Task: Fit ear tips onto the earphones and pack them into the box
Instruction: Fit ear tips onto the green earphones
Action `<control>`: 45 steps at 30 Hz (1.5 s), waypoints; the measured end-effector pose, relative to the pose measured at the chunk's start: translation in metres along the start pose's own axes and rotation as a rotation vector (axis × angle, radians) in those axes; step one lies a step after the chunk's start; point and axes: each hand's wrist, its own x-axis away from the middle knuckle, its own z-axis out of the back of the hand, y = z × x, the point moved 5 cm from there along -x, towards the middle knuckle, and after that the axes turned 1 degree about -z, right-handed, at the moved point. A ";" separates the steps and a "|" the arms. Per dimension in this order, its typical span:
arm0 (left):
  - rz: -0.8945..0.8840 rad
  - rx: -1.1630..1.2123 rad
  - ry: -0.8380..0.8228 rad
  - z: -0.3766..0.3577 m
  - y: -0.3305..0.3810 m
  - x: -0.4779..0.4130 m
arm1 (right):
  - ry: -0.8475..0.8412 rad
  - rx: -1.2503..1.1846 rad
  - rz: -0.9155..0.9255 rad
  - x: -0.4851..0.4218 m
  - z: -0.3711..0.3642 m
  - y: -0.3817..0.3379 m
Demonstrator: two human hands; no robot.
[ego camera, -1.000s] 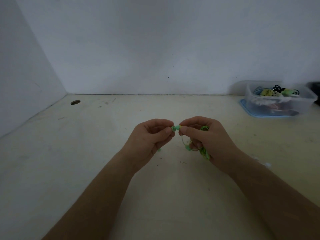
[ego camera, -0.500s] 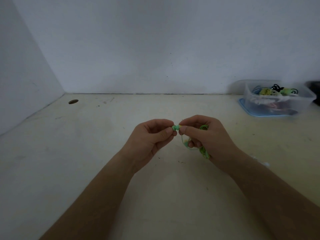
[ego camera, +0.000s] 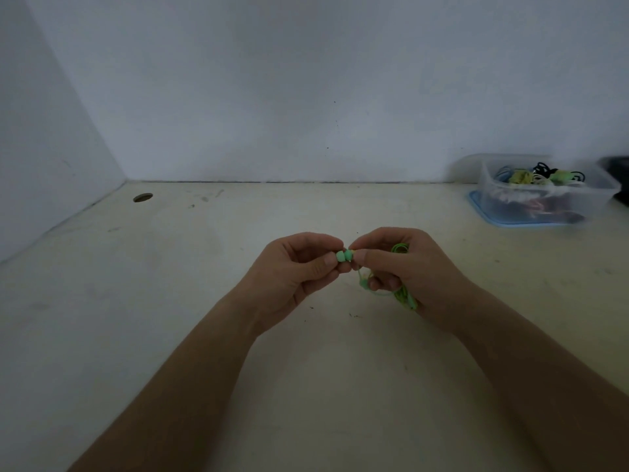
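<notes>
Left grip [ego camera: 299, 269] pinches the ear tip [ego camera: 340, 256]; right grip [ego camera: 408, 267] clamps the earbud [ego camera: 349, 255] and coiled cable [ego camera: 403, 294]. Light, squashy, I judge: I'd hold its skirt.

A bare work corner, like a small packing station: a scuffed, stained cream bench [ego camera: 170, 301] with a round hole [ego camera: 142, 197] near the back, set against blank white walls [ego camera: 306, 80] meeting at the left. At far right, a clear plastic tub [ego camera: 594, 195] of tangled earphones [ego camera: 531, 175] stands on a blue lid [ego camera: 483, 212].
</notes>
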 end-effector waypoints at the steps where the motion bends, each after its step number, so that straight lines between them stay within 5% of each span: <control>1: 0.001 -0.005 -0.006 0.000 0.000 0.000 | -0.014 -0.001 -0.002 0.000 0.000 -0.001; 41: 0.054 -0.048 0.042 -0.004 -0.004 0.003 | -0.062 0.278 0.157 0.002 0.007 -0.009; 45: 0.057 0.003 0.030 -0.005 -0.003 0.003 | -0.084 0.136 0.105 0.001 0.007 -0.008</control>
